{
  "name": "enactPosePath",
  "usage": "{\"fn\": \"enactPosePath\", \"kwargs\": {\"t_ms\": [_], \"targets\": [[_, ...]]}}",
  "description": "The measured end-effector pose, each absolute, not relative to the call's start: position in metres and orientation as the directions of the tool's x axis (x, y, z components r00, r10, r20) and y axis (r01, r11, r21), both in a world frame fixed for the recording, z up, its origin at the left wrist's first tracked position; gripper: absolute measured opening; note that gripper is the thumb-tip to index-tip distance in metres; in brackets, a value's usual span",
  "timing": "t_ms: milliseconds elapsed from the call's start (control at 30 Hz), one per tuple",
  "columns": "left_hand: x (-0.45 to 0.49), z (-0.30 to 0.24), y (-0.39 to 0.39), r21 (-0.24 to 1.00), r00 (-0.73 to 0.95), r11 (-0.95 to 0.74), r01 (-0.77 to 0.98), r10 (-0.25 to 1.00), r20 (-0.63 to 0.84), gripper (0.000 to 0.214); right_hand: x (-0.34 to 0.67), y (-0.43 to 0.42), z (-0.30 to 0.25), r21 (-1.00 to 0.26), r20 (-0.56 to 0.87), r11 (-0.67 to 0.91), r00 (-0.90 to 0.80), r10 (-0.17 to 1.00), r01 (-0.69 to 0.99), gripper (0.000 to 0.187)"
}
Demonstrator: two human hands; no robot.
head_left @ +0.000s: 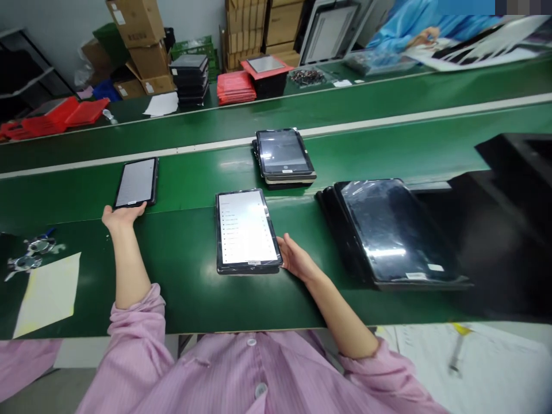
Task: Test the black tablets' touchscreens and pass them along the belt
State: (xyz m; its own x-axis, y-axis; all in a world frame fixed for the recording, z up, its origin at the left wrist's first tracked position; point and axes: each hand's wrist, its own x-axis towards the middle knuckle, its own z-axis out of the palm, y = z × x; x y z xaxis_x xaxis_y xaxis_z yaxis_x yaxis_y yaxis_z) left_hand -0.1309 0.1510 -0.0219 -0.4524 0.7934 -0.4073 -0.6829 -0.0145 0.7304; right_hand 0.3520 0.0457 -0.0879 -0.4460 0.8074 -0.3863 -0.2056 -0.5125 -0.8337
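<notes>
My left hand (123, 217) grips the near edge of a tablet (135, 181) with a lit pale screen, at the left on the green surface. The fingers on its underside are hidden. In front of me is another tablet (248, 229), its white screen lit with a list of lines. My right hand (296, 257) is at its lower right side, thumb raised, fingers partly hidden behind the edge. Beyond it lies a small stack topped by a dark-screened tablet (282, 152). Right of my right hand, a larger stack carries a dark tablet in glossy film (388, 224).
Black trays or boxes (509, 230) fill the right side. A pale paper sheet (49, 293) and metal-looking rings (41, 245) lie at left. Across the green bench (190, 305) stand red sleeves (236, 87), a dark stack (190, 79) and cartons (140, 26). A co-worker's blue sleeve (397, 31) shows upper right.
</notes>
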Motion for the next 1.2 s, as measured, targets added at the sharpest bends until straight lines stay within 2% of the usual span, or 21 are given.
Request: {"fn": "enactPosePath", "kwargs": {"t_ms": [233, 367, 500, 567, 667, 767, 833, 933, 1000, 1067, 1133, 1200], "targets": [[-0.139, -0.039, 0.177, 0.603, -0.435, -0.095, -0.792, 0.781, -0.448, 0.060, 0.349, 0.031, -0.091, -0.834, -0.390, -0.505, -0.409, 0.825, -0.222, 0.064], [-0.122, -0.041, 0.173, 0.563, -0.297, 0.010, -0.826, 0.842, -0.451, 0.040, 0.357, 0.017, -0.099, -0.870, -0.416, -0.469, -0.281, 0.865, -0.154, 0.068], [-0.073, -0.052, 0.153, 0.547, -0.130, 0.082, -0.833, 0.932, -0.338, 0.027, 0.387, -0.004, -0.089, -0.943, -0.331, -0.329, -0.185, 0.925, 0.044, 0.067], [-0.047, -0.059, 0.139, 0.551, -0.069, 0.146, -0.822, 0.934, -0.350, 0.025, 0.403, -0.016, -0.076, -0.942, -0.301, -0.265, -0.168, 0.939, 0.206, 0.065], [-0.019, -0.064, 0.115, 0.545, 0.063, 0.312, -0.778, 0.902, -0.427, 0.022, 0.413, -0.031, -0.055, -0.821, -0.278, -0.202, -0.064, 0.959, 0.534, 0.059], [-0.005, -0.066, 0.083, 0.564, 0.228, 0.474, -0.677, 0.863, -0.451, 0.015, 0.405, -0.035, -0.041, -0.615, -0.134, -0.106, 0.029, 0.991, 0.781, 0.054], [-0.001, -0.067, 0.057, 0.612, 0.347, 0.549, -0.569, 0.835, -0.427, 0.016, 0.395, -0.032, -0.037, -0.580, -0.007, 0.017, -0.026, 1.000, 0.815, 0.049], [0.002, -0.072, 0.017, 0.676, 0.468, 0.604, -0.421, 0.783, -0.409, 0.040, 0.387, -0.026, -0.037, -0.611, 0.111, 0.154, -0.108, 0.988, 0.776, 0.043], [0.003, -0.076, -0.011, 0.688, 0.507, 0.617, -0.382, 0.763, -0.402, 0.046, 0.387, -0.023, -0.041, -0.610, 0.128, 0.143, -0.082, 0.988, 0.780, 0.046], [0.005, -0.081, -0.036, 0.681, 0.534, 0.624, -0.384, 0.752, -0.388, 0.047, 0.392, -0.020, -0.047, -0.604, 0.091, 0.055, 0.001, 0.996, 0.795, 0.053], [0.007, -0.087, -0.059, 0.661, 0.569, 0.640, -0.391, 0.733, -0.373, 0.047, 0.398, -0.019, -0.052, -0.609, 0.001, -0.054, 0.070, 0.998, 0.791, 0.055], [0.010, -0.093, -0.080, 0.641, 0.600, 0.662, -0.388, 0.709, -0.369, 0.047, 0.404, -0.020, -0.055, -0.619, -0.126, -0.121, 0.054, 0.991, 0.776, 0.052]]}}
